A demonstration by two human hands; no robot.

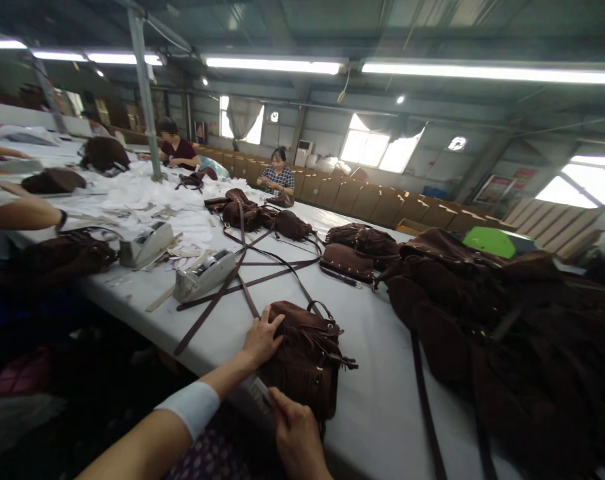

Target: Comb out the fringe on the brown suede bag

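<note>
A dark brown fringed bag (307, 360) with a short top handle and brass-coloured fittings lies near the front edge of the table. My left hand (263, 341) rests on its left upper side, the fingers spread against the leather. Below it, at the near side of the bag, my right hand (298, 433) is closed. A flat greyish piece with faint marks (260, 395) shows by its fingertips; whether it is held is unclear. Long brown straps (247, 288) stretch across the table beyond the bag.
Two tape dispensers (205, 275) stand to the left. Brown bags (347, 263) lie ahead, and a large heap of them (522, 333) fills the right side. White paper (192, 213) covers the far left. A co-worker's arm (22, 212) reaches in; other people (277, 177) sit opposite.
</note>
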